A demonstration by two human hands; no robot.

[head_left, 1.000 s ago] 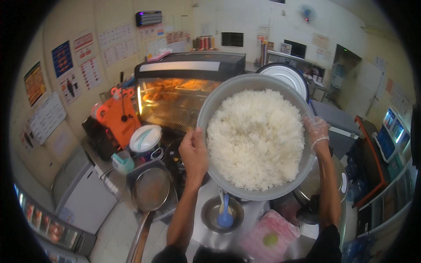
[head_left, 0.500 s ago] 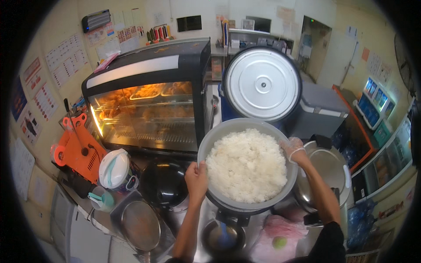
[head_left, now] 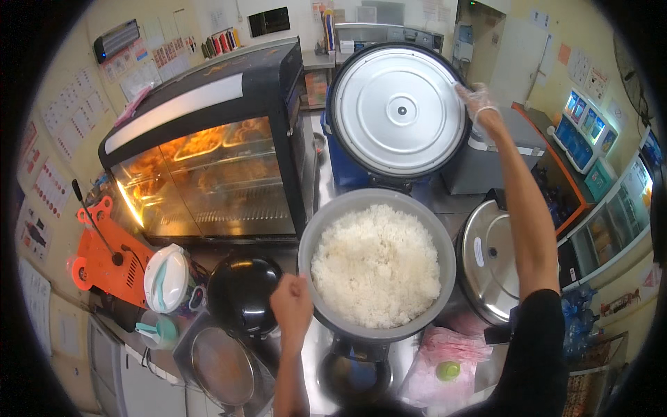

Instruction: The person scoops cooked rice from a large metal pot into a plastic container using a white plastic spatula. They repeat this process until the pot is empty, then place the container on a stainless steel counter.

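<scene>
A round grey inner pot (head_left: pixel 309 240) heaped with white rice (head_left: pixel 379 267) sits in a large rice cooker in front of me. Its wide silver lid (head_left: pixel 399 111) stands raised behind it. My right hand (head_left: pixel 481 108), in a clear plastic glove, holds the lid's right edge, fingertips on its front rim. My left hand (head_left: pixel 292 304) is bare and closed in a loose fist beside the pot's left rim. Nothing shows in its fingers, and its underside is hidden. The cooker's black front latch (head_left: pixel 360 349) shows below the pot.
A lit display warmer (head_left: pixel 208 177) with fried food stands at left. Right of the pot is another silver-lidded cooker (head_left: pixel 490 260). Near my left arm are a black glossy lidded pot (head_left: pixel 244 293) and a round strainer (head_left: pixel 222 365). A pink plastic bag (head_left: pixel 448 351) lies at front right.
My right hand has left the pot's right rim and moved up to the lid's edge. My left hand has come off the left rim and curled beside it. The view has shifted slightly.
</scene>
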